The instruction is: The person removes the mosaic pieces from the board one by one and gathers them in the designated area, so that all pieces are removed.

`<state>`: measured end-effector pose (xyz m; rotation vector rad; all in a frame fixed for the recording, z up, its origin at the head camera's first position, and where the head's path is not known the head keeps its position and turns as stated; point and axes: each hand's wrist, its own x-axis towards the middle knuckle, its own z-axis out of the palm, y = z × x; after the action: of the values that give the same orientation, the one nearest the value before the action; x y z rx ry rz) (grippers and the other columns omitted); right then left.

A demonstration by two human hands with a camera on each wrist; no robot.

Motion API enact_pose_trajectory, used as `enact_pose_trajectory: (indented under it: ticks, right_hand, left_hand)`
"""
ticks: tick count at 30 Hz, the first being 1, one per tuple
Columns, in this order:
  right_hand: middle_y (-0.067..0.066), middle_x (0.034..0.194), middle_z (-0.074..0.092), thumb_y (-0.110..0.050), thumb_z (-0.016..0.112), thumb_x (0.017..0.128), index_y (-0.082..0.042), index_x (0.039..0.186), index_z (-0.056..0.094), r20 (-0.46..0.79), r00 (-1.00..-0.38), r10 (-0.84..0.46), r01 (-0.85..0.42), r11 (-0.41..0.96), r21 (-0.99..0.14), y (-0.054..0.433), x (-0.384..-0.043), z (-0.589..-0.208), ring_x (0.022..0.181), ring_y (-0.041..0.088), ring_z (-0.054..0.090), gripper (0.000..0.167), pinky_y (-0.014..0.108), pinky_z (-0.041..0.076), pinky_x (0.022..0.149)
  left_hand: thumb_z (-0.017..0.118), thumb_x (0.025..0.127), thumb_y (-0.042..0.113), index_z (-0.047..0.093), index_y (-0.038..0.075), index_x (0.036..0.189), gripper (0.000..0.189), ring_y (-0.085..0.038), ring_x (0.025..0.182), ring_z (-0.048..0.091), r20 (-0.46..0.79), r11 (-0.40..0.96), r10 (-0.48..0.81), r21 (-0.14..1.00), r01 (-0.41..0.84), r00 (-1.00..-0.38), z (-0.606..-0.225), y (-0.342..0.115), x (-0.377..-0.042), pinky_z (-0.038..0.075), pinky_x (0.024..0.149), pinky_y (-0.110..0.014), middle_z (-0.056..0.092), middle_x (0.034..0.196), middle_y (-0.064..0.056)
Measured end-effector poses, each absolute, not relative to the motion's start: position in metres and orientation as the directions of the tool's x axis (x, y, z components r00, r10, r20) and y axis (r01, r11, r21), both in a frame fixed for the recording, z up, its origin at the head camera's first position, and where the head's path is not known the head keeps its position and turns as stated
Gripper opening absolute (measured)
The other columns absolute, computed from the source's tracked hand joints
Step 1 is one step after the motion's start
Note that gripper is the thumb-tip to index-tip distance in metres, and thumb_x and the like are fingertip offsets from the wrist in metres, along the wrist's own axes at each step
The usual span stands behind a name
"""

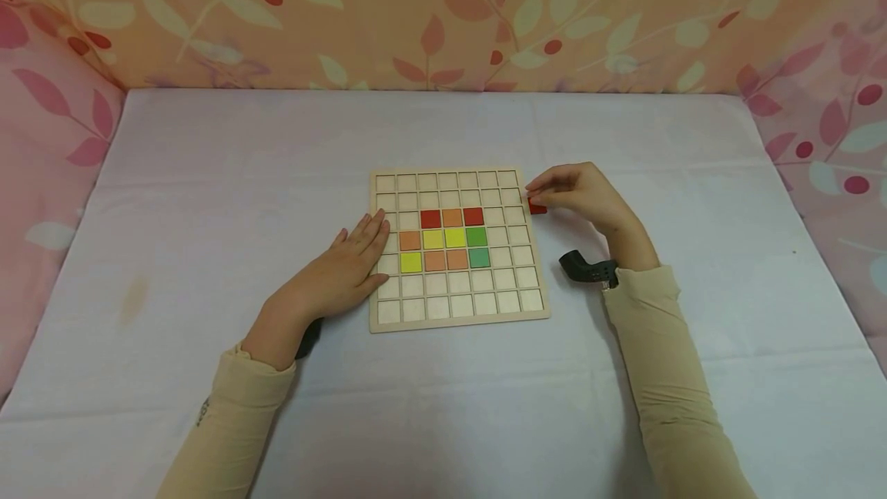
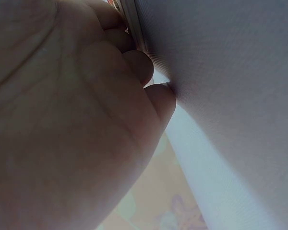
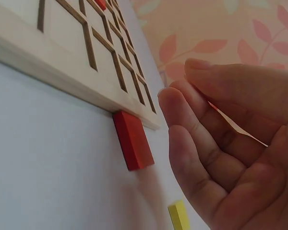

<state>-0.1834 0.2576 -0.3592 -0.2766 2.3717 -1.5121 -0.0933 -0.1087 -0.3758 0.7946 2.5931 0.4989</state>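
A square wooden grid board [image 1: 437,307] lies on the table, with red, orange, yellow and green tiles [image 1: 453,238] grouped in its middle cells. My left hand [image 1: 339,272] rests across the board's left edge, fingers extended. Beyond the opposite edge, my right hand [image 1: 585,195] hovers with loosely bent fingers and nothing between them. Just under its fingertips in the head view is a red block [image 1: 537,206]. The right wrist view shows this red block [image 3: 133,141] lying against the board's side, apart from the fingers. A yellow block [image 3: 179,216] is partly visible below the hand there.
White cloth [image 1: 443,414] covers the table all around the board. Floral fabric [image 1: 430,14] stands along the back and both sides. A black wrist camera [image 1: 585,268] juts out from the right wrist beside the board.
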Motion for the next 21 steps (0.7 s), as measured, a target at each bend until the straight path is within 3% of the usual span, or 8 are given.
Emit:
enact_pose_trajectory:
  ticks: [6, 12, 21]
  right_hand:
    - [0.006, 0.083, 0.071, 0.001, 0.07, 0.082, 0.012, 0.101, 0.066, -0.143, -0.926, -0.348, 0.0, 0.382, -0.924, 0.247, -0.183, -0.359, 0.071, 0.02, 0.064, 0.022, 0.029, 0.054, 0.067]
    - [0.005, 0.085, 0.07, -0.003, 0.071, 0.083, 0.007, 0.1, 0.068, -0.177, -0.924, -0.339, 0.017, 0.428, -0.904, 0.238, -0.181, -0.36, 0.067, 0.015, 0.06, 0.02, 0.026, 0.05, 0.06]
    - [0.014, 0.094, 0.07, 0.0, 0.07, 0.083, 0.01, 0.102, 0.067, -0.156, -0.883, -0.443, -0.037, 0.396, -0.917, 0.226, -0.18, -0.36, 0.08, 0.012, 0.066, 0.022, 0.023, 0.052, 0.069]
  left_hand:
    - [0.048, 0.099, 0.025, 0.007, -0.004, 0.149, 0.071, -0.03, 0.143, -0.004, -0.253, 0.78, 0.583, 0.438, 0.446, -0.772, -0.374, -0.11, -0.093, 0.006, 0.112, -0.054, -0.005, 0.156, -0.017]
    - [0.049, 0.099, 0.024, 0.006, -0.005, 0.149, 0.072, -0.031, 0.143, -0.004, -0.254, 0.775, 0.586, 0.453, 0.441, -0.769, -0.373, -0.109, -0.092, 0.006, 0.112, -0.054, -0.004, 0.156, -0.017]
    - [0.05, 0.098, 0.024, 0.008, -0.005, 0.148, 0.072, -0.031, 0.143, -0.003, -0.246, 0.772, 0.592, 0.445, 0.453, -0.768, -0.376, -0.108, -0.093, 0.007, 0.112, -0.053, -0.004, 0.156, -0.018]
